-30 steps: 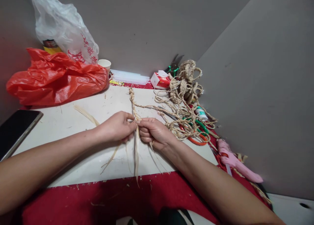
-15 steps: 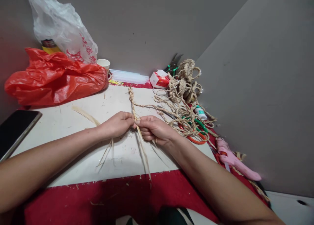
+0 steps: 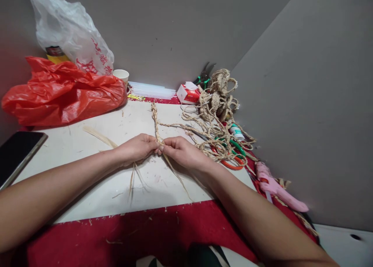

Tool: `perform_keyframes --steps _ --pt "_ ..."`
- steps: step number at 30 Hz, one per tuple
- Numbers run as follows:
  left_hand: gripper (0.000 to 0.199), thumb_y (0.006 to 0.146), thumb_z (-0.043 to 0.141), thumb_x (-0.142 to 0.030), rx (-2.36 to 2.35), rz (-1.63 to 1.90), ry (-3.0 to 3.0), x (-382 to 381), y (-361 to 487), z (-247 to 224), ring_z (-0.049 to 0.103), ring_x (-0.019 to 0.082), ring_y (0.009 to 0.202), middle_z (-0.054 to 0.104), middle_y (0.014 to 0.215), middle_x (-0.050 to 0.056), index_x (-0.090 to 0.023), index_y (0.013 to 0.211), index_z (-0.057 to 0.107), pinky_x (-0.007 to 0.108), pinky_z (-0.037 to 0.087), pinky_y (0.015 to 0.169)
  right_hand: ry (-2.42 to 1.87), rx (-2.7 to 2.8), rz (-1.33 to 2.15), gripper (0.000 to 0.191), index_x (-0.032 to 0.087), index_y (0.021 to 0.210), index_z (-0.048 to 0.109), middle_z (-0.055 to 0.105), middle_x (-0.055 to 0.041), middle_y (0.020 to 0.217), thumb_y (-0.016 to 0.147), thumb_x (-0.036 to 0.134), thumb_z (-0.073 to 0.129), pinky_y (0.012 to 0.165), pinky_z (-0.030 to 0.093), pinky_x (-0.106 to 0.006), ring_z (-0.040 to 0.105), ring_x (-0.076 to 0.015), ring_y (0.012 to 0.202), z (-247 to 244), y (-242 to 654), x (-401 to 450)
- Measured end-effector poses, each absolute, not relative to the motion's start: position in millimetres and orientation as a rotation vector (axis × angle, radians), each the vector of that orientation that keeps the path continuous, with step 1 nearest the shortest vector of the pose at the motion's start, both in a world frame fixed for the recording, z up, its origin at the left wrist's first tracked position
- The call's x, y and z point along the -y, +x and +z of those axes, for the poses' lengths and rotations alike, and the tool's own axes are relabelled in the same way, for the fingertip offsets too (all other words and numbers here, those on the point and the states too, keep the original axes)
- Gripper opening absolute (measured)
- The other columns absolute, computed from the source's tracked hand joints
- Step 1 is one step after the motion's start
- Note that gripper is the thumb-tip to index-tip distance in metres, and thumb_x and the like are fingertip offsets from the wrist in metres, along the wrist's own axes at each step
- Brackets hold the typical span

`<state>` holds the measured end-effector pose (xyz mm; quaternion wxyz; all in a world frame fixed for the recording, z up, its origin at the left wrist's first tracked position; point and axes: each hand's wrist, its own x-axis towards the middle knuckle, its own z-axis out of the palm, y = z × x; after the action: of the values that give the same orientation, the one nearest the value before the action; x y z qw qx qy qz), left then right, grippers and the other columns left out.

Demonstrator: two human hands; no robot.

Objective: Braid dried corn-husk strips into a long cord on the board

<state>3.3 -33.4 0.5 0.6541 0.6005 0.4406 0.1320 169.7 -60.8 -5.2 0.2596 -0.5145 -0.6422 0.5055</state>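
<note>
Grey wall (image 3: 186,30) is standing behind the white surface (image 3: 99,189). Red bag (image 3: 72,98) is lying at the far left, with a translucent bag (image 3: 70,28) rising behind it. On the far right, a tangle of braided cord (image 3: 217,102) is spreading toward the middle, partly overlying green and orange handles (image 3: 237,164). Dark phone (image 3: 20,152) is resting at the left edge; pink glue gun (image 3: 281,193) is lying at the right. Left hand (image 3: 140,148) is closing narrowly, thumb and fingers pinching the near end of a pale braid (image 3: 155,121); right hand (image 3: 183,152) is meeting it there, fingertips likewise pinching fibre. The braid is lying mid-surface, its long axis running away from the fingertips almost straight toward the wall, far end leaning slightly left. Its near end is sitting between both hands; which is nearer, cannot tell. Loose strands (image 3: 132,177) are hanging below the left hand, and a thin strand (image 3: 178,175) is trailing down and rightward from the pinch; exact finger contact is partly hidden.
</note>
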Motion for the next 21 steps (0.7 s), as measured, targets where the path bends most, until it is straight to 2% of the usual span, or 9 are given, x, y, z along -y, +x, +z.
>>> perform_keyframes --steps 7,10,13,18,21 --pt "0.022 0.081 0.046 -0.025 -1.006 0.342 1.339 33.5 4.1 -0.9 0.020 0.005 0.029 0.028 0.036 -0.007 -0.019 0.060 0.049 0.024 0.011 0.034 -1.484 1.906 1.307 0.031 0.012 0.071 0.060 0.043 0.0033 0.057 0.080 0.040 0.051 0.050 0.026 -0.021 0.032 -0.0080 0.054 0.6 172.5 61.0" --pt "0.023 0.081 0.046 -0.024 -1.003 0.351 1.334 33.9 3.8 -0.3 0.019 0.005 0.029 0.028 0.036 -0.007 -0.018 0.059 0.049 0.024 0.012 0.034 -1.534 1.987 1.260 0.029 0.011 0.074 0.062 0.045 0.0026 0.058 0.082 0.034 0.046 0.052 0.028 -0.021 0.035 -0.0084 0.054 7.9 179.8 57.4" --pt "0.024 0.081 0.046 -0.023 -0.998 0.358 1.341 34.3 3.5 -0.1 0.020 0.005 0.030 0.029 0.036 -0.007 -0.018 0.059 0.050 0.024 0.012 0.035 -1.538 2.021 1.220 0.024 0.011 0.070 0.062 0.048 0.0019 0.058 0.080 0.026 0.046 0.053 0.031 -0.021 0.038 -0.0080 0.054 16.7 185.2 55.6" --pt "0.023 0.081 0.048 -0.023 -1.006 0.393 1.369 35.0 3.7 -3.2 0.021 0.004 0.032 0.033 0.037 -0.006 -0.017 0.058 0.051 0.023 0.012 0.037 -1.477 1.778 1.460 0.024 0.013 0.067 0.056 0.038 0.0065 0.044 0.082 0.030 0.046 0.041 0.023 -0.019 0.029 -0.0055 0.039 19.6 172.8 68.4" --pt "0.027 0.080 0.048 -0.021 -0.960 0.420 1.339 36.0 3.6 -3.5 0.022 0.004 0.032 0.035 0.039 -0.006 -0.017 0.054 0.048 0.024 0.012 0.037 -1.467 1.607 1.607 0.022 0.016 0.070 0.053 0.042 0.0065 0.040 0.084 0.030 0.043 0.037 0.026 -0.018 0.034 -0.0065 0.034 10.7 157.3 81.8"
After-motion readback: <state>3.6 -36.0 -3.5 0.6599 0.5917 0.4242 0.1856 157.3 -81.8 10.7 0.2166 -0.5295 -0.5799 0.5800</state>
